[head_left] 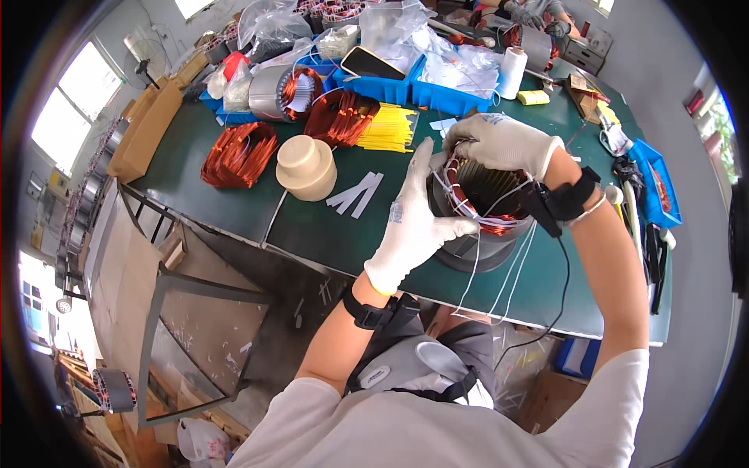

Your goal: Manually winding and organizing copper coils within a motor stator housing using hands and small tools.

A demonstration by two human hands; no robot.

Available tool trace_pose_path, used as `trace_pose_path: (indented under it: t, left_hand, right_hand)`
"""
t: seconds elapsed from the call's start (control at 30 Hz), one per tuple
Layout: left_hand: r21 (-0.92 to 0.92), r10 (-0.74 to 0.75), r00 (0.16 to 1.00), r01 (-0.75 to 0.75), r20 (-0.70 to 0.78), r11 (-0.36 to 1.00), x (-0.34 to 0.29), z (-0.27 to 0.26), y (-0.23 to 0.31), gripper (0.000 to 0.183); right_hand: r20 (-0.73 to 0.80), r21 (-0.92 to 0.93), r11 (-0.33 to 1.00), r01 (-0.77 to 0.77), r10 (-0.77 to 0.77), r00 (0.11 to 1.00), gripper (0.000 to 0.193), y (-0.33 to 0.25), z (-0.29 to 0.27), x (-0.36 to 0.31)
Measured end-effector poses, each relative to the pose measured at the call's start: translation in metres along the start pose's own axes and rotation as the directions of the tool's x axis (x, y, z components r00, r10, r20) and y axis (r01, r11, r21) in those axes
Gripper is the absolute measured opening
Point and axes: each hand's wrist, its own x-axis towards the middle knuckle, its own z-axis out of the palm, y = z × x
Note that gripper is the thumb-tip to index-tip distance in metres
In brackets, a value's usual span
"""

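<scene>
A motor stator [499,226] stands upright on the bench in front of me, its copper winding ring bound with white cord [511,277] whose loose strands hang over the bench edge. My left hand [413,217], in a white knit glove, rests against the stator's left side, fingers stretched upward and thumb spread toward the near rim. Over the far rim bends my right hand [503,144], gloved too, its fingers curled together at the upper left of the winding. What those fingertips pinch is hidden. Black straps circle both wrists; a cable runs from the right one.
Left of the stator lie white paper strips [357,193], a cream stepped plastic block [306,168], copper coils [239,154] and yellow strips [388,127]. Behind are blue bins [452,95], another stator [273,92] and a cord spool [512,72]. A co-worker's gloved hands [538,19] show at the far end.
</scene>
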Motion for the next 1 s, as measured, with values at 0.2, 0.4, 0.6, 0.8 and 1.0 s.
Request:
trace_pose_path:
  t: [0.2, 0.4, 0.6, 0.8, 1.0]
  left_hand:
    - [0.091, 0.046, 0.998, -0.042, -0.041, 0.995, -0.002, 0.001, -0.005, 0.129]
    - [0.094, -0.004, 1.0, 0.003, 0.011, 0.996, 0.003, -0.005, -0.004, 0.13]
    - [0.143, -0.032, 0.998, 0.024, 0.05, 0.989, 0.008, -0.009, 0.001, 0.127]
    - [0.182, -0.052, 0.996, 0.038, 0.076, 0.983, 0.009, -0.008, 0.004, 0.128]
    - [0.183, -0.049, 0.995, 0.033, 0.085, 0.983, 0.01, -0.008, 0.004, 0.128]
  right_hand:
    - [0.001, 0.175, 0.984, 0.03, -0.03, 1.0, 0.021, 0.007, -0.003, 0.005]
    - [0.075, 0.143, 0.989, -0.034, 0.023, 0.997, 0.025, 0.003, -0.001, 0.01]
    - [-0.089, -0.021, 0.998, -0.058, 0.056, 0.994, 0.02, -0.009, 0.004, 0.008]
    - [-0.1, -0.127, 0.991, -0.036, 0.023, 0.995, 0.026, -0.011, 0.01, 0.012]
    - [-0.115, -0.194, 0.979, -0.06, 0.038, 0.993, 0.026, -0.016, 0.013, 0.016]
